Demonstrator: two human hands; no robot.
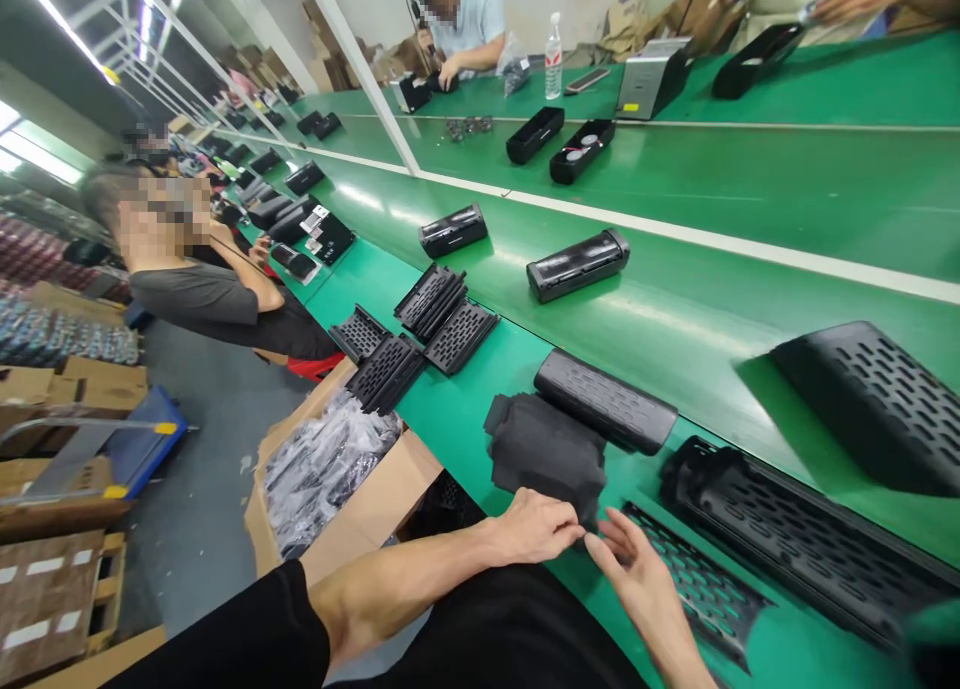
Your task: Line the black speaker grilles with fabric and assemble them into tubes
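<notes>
My left hand (534, 527) pinches the near edge of a stack of black fabric pieces (546, 451) lying on the green bench (750, 299). My right hand (636, 577) is right beside it, fingers curled toward the same edge, resting over a flat black perforated grille (705, 591). A rounded black perforated cover (604, 399) lies just beyond the fabric. A long perforated housing (802, 534) stretches to the right, and another curved grille (877, 404) lies behind it.
Stacks of flat black grilles (420, 334) lie to the left. Assembled black speakers (577, 264) (453, 230) ride the green belt. An open cardboard box of bagged parts (322, 469) stands below the bench edge. Other people work at the left and far side.
</notes>
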